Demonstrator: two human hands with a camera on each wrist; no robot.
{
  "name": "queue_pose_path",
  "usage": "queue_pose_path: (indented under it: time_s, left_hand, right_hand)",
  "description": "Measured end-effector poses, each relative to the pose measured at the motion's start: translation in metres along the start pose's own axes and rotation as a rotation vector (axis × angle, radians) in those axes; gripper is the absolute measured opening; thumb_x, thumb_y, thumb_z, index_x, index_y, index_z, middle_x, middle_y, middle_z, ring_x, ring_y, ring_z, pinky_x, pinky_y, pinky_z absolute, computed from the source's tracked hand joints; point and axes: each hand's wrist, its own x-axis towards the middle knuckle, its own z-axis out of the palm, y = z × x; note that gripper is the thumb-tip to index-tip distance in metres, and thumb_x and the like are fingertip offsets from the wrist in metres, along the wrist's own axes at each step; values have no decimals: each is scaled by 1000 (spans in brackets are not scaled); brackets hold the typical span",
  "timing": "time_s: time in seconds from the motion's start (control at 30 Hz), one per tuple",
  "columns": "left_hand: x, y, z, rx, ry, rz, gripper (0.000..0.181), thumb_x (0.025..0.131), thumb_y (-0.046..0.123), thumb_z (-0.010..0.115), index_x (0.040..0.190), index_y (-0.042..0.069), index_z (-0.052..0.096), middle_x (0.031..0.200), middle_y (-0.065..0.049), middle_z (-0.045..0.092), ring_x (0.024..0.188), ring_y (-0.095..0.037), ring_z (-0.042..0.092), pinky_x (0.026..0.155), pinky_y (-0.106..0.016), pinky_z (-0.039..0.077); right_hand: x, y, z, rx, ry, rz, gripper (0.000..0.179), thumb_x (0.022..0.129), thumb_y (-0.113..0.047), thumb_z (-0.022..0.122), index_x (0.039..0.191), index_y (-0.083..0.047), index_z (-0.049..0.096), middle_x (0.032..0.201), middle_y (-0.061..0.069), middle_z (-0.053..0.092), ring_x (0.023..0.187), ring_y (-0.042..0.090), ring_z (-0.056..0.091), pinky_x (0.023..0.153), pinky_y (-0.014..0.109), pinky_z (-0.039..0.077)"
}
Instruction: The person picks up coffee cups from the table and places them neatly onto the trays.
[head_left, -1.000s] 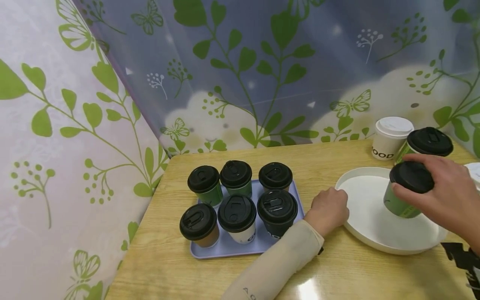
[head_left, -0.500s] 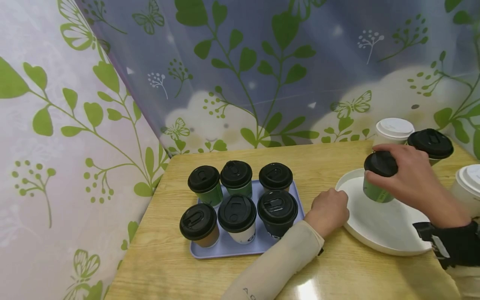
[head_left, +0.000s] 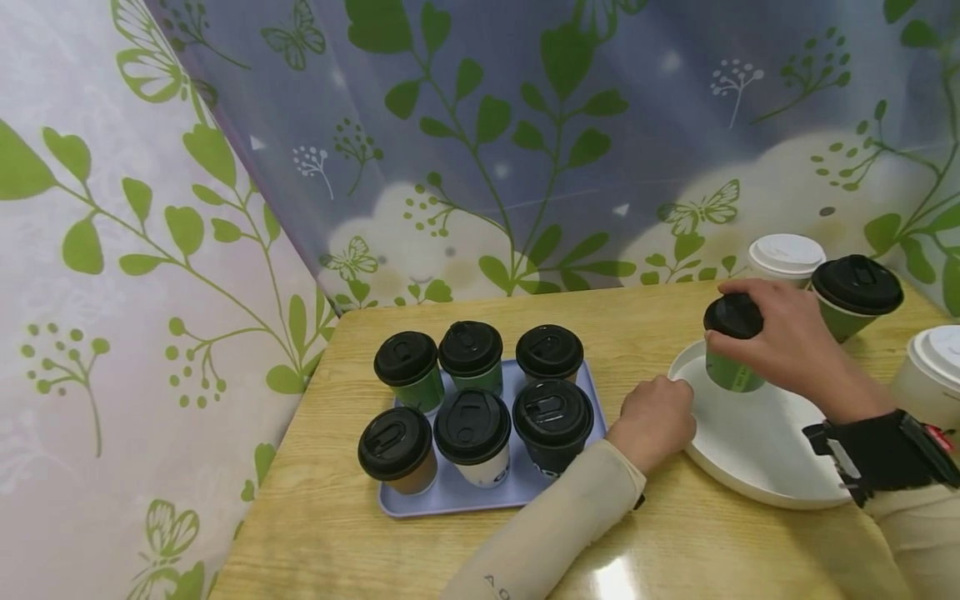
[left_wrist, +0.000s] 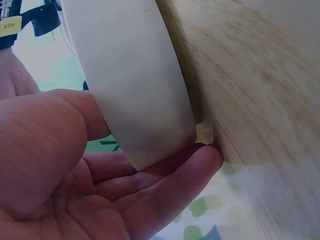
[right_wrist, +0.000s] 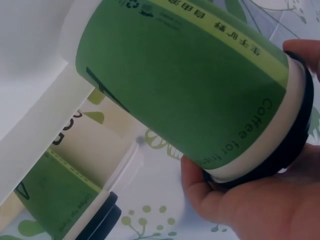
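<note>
My right hand [head_left: 787, 342] grips a green paper coffee cup [head_left: 733, 371] by its black lid. The cup stands upright at the left back part of a round white tray [head_left: 780, 442]. In the right wrist view, thumb and fingers hold the lid edge of the green coffee cup [right_wrist: 190, 90], its base by the white tray wall. On the tray's left side, my left hand [head_left: 654, 423] pinches the rim. Up close in the left wrist view, the thumb lies on one side of the tray wall [left_wrist: 135, 75] and the fingers curl under its edge.
Left of the hands, a lilac rectangular tray [head_left: 480, 500] bears several black-lidded cups. Behind the round tray stand a white-lidded cup [head_left: 786, 254] and a black-lidded green cup [head_left: 857, 287]. Another white-lidded cup [head_left: 933, 375] is at the right edge. A patterned curtain [head_left: 480, 208] backs the table.
My right hand has carried the green coffee cup leftward and back, from the right part of the round tray to its left back part. My left hand has stayed on the rim.
</note>
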Motion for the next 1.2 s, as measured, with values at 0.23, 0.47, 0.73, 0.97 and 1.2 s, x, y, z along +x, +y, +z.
queue_pose_path:
  time_s: [0.23,0.47,0.73,0.97,1.2]
  left_hand:
    - [-1,-1,0,17,23,23,7,97,22,69,93,21,74,81,5,66,60,-7,52,50,-27,45]
    - [-1,-1,0,27,31,22,7,98,22,68,94,21,75,81,5,66,59,-7,52,48,-27,45]
    - [0,-2,1,5,15,18,6,97,22,69,95,20,75,78,5,64,59,-8,51,49,-27,44]
    - [1,-1,1,0,12,13,6,97,22,69,94,19,74,76,4,61,59,-9,52,49,-27,44]
    - [1,-1,1,-1,2,8,7,98,22,68,94,19,73,76,4,61,59,-8,52,49,-27,44]
  right_hand:
    - [6,0,5,11,6,-20,62,87,-23,75,137,7,54,130,38,49,118,58,41,100,72,21]
    - [6,1,5,1,6,-17,61,87,-23,75,137,5,54,129,37,51,116,57,43,95,70,28]
    - [-3,10,4,6,17,2,62,87,-21,77,138,7,52,133,38,48,119,58,42,99,71,22]
    - [-8,18,-1,-8,29,17,63,88,-20,77,139,7,52,132,39,50,117,56,46,100,71,22]
    - [-7,21,-4,-18,39,21,62,88,-21,76,138,7,52,130,40,51,114,57,46,100,71,20]
